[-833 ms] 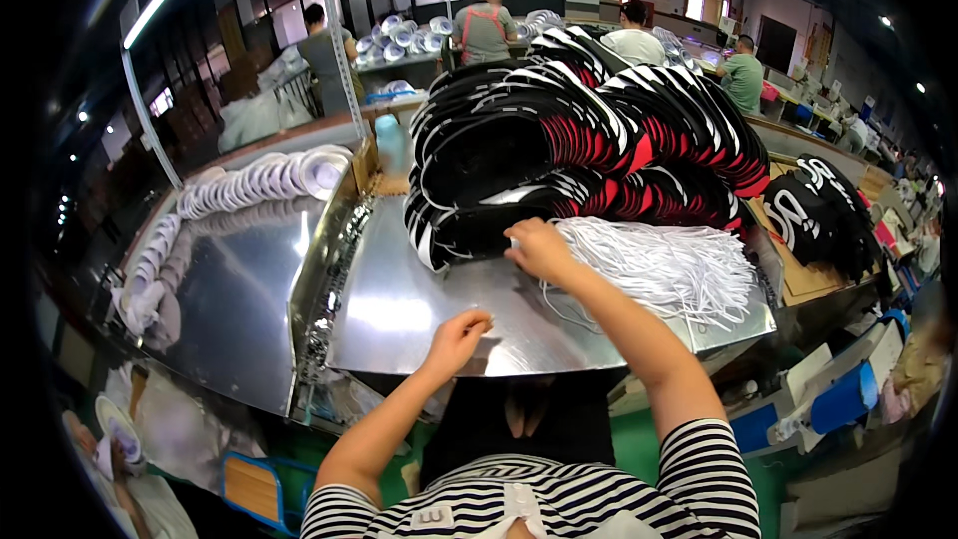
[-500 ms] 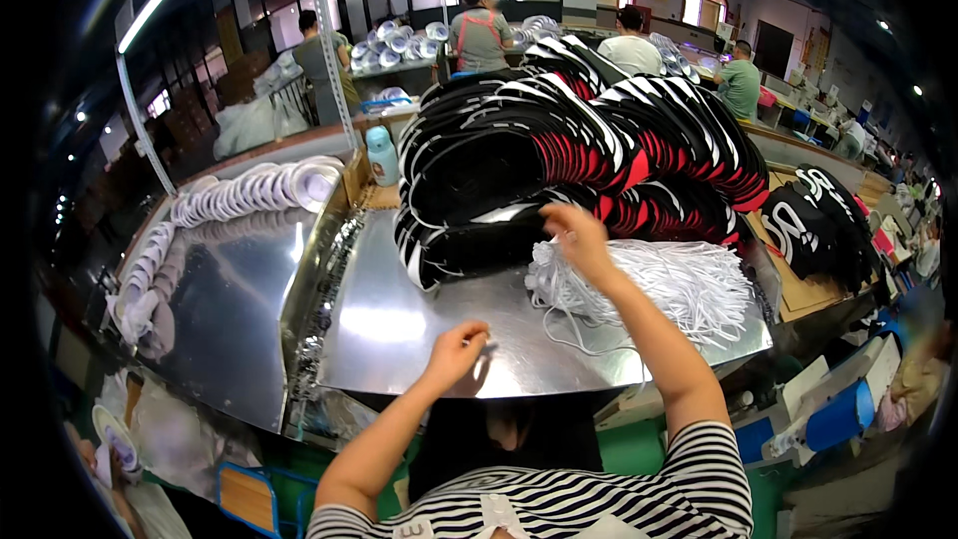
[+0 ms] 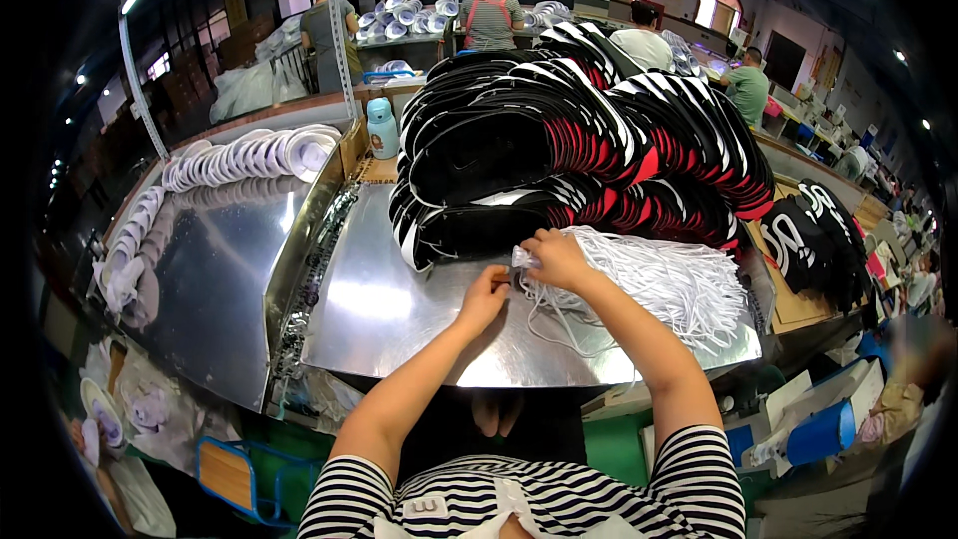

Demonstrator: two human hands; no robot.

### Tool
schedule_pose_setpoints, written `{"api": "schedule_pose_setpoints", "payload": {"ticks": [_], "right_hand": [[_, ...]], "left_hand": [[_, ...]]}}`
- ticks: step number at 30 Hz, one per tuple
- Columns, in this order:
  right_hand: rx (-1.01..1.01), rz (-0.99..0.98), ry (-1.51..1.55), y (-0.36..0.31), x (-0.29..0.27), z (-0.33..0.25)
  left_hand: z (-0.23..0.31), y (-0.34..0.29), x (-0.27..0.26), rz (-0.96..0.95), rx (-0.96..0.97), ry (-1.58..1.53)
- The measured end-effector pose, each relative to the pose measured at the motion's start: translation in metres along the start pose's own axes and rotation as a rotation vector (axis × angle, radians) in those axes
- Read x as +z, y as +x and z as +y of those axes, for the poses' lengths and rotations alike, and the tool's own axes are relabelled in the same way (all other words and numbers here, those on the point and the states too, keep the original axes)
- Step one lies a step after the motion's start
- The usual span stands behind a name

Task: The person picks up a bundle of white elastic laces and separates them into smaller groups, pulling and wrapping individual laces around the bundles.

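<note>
The left hand (image 3: 483, 301) has moved up beside the right hand (image 3: 555, 262), which has dropped to the white laces (image 3: 664, 289). These lie on the table (image 3: 344, 334), their left end at the right hand's fingertips; I can't tell if either hand is clamped.

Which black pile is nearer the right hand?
The big central pile, just beyond the right hand, with red streaks; the smaller far-right pile is black and white, farther off.

A light-blue bottle (image 3: 381, 130) stands upright on brown cardboard (image 3: 376, 172).
</note>
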State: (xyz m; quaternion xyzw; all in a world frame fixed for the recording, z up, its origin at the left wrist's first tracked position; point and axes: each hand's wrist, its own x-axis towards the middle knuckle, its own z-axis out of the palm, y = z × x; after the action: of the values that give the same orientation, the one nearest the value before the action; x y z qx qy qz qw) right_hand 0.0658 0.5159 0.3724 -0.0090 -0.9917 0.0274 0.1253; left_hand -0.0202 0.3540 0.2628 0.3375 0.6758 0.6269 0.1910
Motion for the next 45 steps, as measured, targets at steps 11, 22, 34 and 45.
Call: {"api": "schedule_pose_setpoints", "payload": {"ticks": [11, 22, 34, 45], "right_hand": [[0.373, 0.854, 0.764, -0.132, -0.207, 0.084], [0.35, 0.847, -0.094, -0.171, -0.253, 0.115], [0.108, 0.176, -0.051, -0.001, 0.047, 0.001], [0.43, 0.968, 1.072, -0.125, -0.196, 0.066]], "left_hand": [[0.034, 0.019, 0.042, -0.021, 0.297, 0.581], [0.026, 0.01, 0.022, -0.043, 0.252, 0.383], [0.032, -0.03, 0.013, -0.037, 0.35, 0.355], [0.194, -0.109, -0.085, 0.001, 0.411, -0.029]]}}
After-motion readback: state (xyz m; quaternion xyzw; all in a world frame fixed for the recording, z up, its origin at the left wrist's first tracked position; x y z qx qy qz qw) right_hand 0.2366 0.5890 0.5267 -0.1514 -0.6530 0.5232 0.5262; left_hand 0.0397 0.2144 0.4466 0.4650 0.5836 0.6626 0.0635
